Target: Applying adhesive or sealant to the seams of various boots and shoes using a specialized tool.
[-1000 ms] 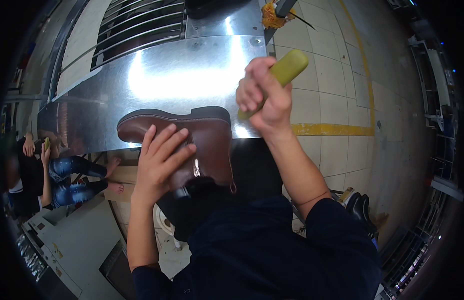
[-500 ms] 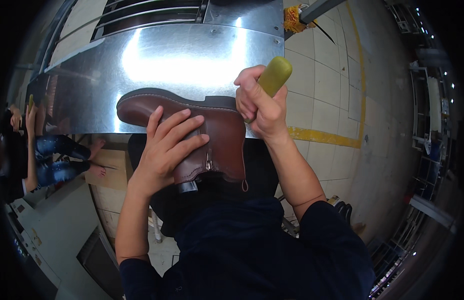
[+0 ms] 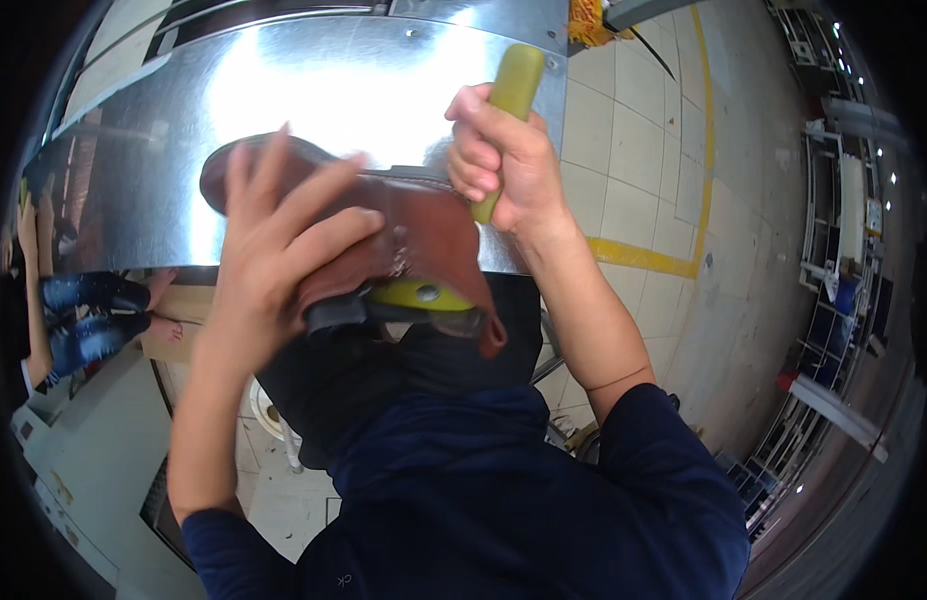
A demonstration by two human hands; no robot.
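Observation:
A brown leather ankle boot with a dark sole lies on its side at the near edge of the metal table, its toe to the left and its opening toward me. Inside the opening shows a yellow-green shoe last with a round metal-rimmed hole. My left hand, smeared by motion, lies across the boot's side with its fingers spread and holds it; the thumb is hidden. My right hand is closed around a yellow-green rounded bar beside the heel. The bar's lower end sits close to the boot.
The shiny metal table reflects bright light. Another person's arm and jeans show at far left, near a cardboard box. A grey cabinet stands lower left. Tiled floor with a yellow line and racks lie right.
The boot and both hands have shifted up and left in the picture. The boot's opening has turned to show the last inside. The bar in my right hand stands more upright.

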